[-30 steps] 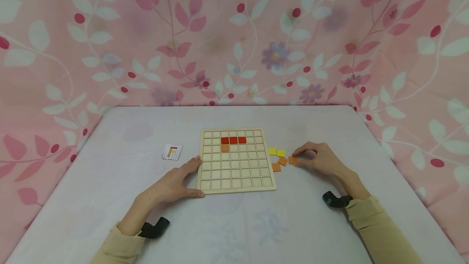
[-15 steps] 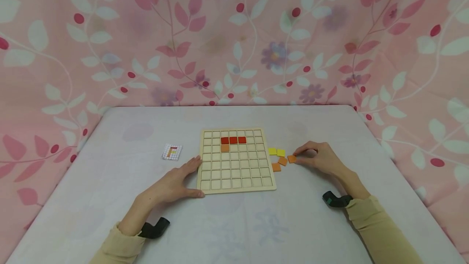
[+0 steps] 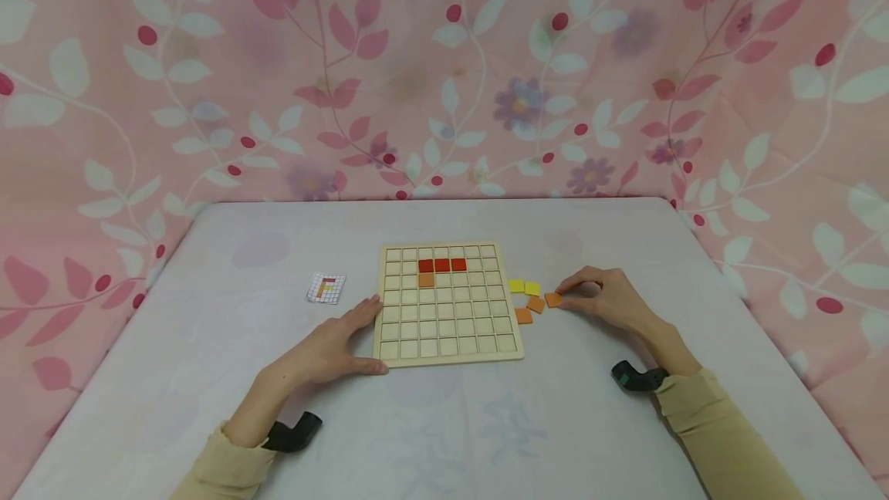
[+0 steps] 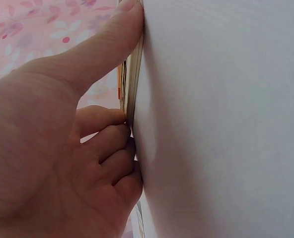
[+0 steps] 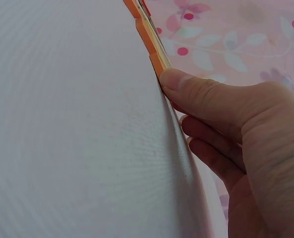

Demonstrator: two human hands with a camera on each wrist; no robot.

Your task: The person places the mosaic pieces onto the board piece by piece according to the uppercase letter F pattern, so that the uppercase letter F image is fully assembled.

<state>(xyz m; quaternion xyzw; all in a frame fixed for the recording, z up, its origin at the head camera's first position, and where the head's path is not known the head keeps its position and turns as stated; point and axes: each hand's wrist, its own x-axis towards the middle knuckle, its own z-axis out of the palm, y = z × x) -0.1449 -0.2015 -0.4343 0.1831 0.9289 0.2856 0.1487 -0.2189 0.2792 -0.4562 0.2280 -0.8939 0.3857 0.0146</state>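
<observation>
A square wooden grid board point(image 3: 448, 326) lies mid-table. In one of its rows sit three red tiles point(image 3: 441, 265), with a single orange tile point(image 3: 427, 280) below the leftmost. My left hand point(image 3: 322, 348) rests at the board's left side, thumb by the near corner and fingertips along the edge; the left wrist view shows thumb and fingers against the board's edge. Right of the board, thumb and fingers of my right hand point(image 3: 611, 303) pinch an orange square tile point(image 3: 552, 300) low at the table. That tile's edge point(image 5: 158, 63) shows at the thumb tip in the right wrist view.
Two yellow tiles point(image 3: 524, 288) and two more orange tiles point(image 3: 535, 305) lie between the board and my right hand. A small card with a printed coloured grid point(image 3: 326, 288) lies left of the board. A floral cloth point(image 3: 444, 99) hangs behind the white table point(image 3: 472, 438).
The orange tile at my right fingertips has turned a little and shifted slightly away and leftward. My left hand and the board stay as they were.
</observation>
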